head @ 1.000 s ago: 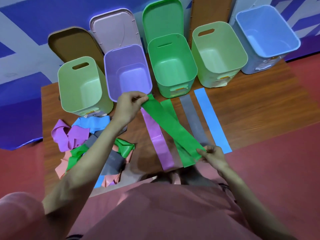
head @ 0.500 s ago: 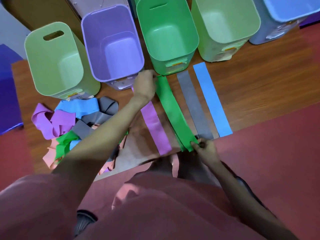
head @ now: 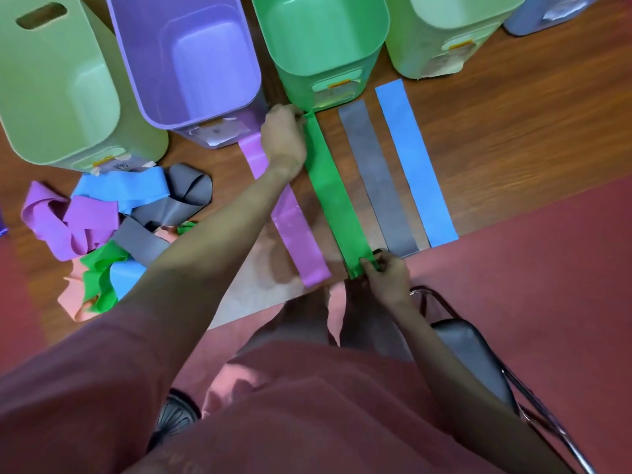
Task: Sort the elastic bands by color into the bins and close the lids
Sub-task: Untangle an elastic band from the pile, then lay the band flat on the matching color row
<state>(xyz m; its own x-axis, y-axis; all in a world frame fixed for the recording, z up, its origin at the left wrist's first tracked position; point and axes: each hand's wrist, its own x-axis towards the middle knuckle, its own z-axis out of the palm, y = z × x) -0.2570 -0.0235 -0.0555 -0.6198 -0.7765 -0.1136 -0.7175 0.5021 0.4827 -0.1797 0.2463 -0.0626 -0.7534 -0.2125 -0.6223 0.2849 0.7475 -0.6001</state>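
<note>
Pinching each end of the green band (head: 337, 196), the left hand (head: 283, 138) and right hand (head: 385, 276) lay it flat between purple band (head: 289, 213) and grey band (head: 379, 181), apparently pre-sorting below the green bin (head: 325, 68).

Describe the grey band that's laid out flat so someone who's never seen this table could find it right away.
Start at the bright green bin in the middle of the row at the back of the wooden table. Four flat strips lie side by side in front of it, running toward the person. The grey band is the third from the left, between the green band held at both ends and the blue band.
</note>
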